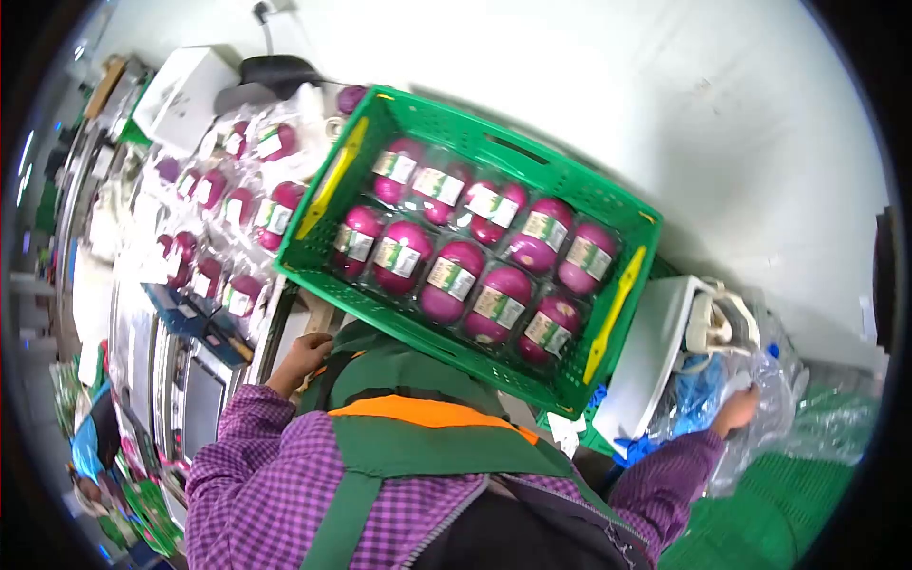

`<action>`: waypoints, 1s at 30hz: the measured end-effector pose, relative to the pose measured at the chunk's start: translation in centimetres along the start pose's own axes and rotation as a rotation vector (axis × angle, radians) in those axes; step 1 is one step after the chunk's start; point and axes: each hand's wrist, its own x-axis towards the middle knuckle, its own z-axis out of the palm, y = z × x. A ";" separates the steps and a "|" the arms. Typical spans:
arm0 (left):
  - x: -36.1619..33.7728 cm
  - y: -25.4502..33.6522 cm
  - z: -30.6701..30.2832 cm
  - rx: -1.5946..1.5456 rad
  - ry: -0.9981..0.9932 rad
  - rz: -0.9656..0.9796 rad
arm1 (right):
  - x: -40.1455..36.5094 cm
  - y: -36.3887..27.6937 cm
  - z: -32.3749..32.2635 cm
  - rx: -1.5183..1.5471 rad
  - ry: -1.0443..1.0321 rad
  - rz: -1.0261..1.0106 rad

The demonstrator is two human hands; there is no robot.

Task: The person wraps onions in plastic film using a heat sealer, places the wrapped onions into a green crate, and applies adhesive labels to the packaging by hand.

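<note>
A green plastic crate [513, 133] stands tilted in front of me. Two rows of clear packs [451, 278] lie in it, each holding round purple-red produce under a white and green label. My left hand [304, 361] is just below the crate's near left corner, by the table edge, with nothing visible in its loosely stretched fingers. Out to the right, my right hand [736, 410] has its fingers closed on clear plastic bags [765, 418], beside a white box [646, 366]. The plastic partly hides the fingertips.
More packs of purple produce [271, 214] lie on the table at left, near a dark blue box [195, 328] and a white box-shaped thing [185, 95]. A white wall [608, 57] rises behind the crate. Green crates [760, 508] stand low at right.
</note>
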 end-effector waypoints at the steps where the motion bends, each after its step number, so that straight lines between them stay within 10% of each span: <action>1: -2.4 4.3 -0.4 0.063 -0.100 -0.032 | -0.9 -3.8 -4.7 0.041 0.108 -0.049; 7: -7.5 19.0 1.3 -0.170 -0.471 0.481 | -7.5 -22.3 -21.4 0.618 0.521 -0.689; 13: -6.6 23.4 6.2 -0.509 -0.935 0.622 | -20.0 -37.7 -31.2 1.131 0.301 -1.485; 20: -6.2 21.2 3.0 -1.429 -0.445 0.331 | -34.3 -45.7 -34.8 1.634 0.059 -2.081; 26: -4.2 15.8 -5.0 -1.619 -0.093 0.298 | -37.0 -49.6 -38.7 1.890 -0.235 -1.849; 30: -5.6 12.8 -8.8 -1.616 -0.062 0.272 | -39.2 -52.9 -40.2 1.987 -0.893 -1.304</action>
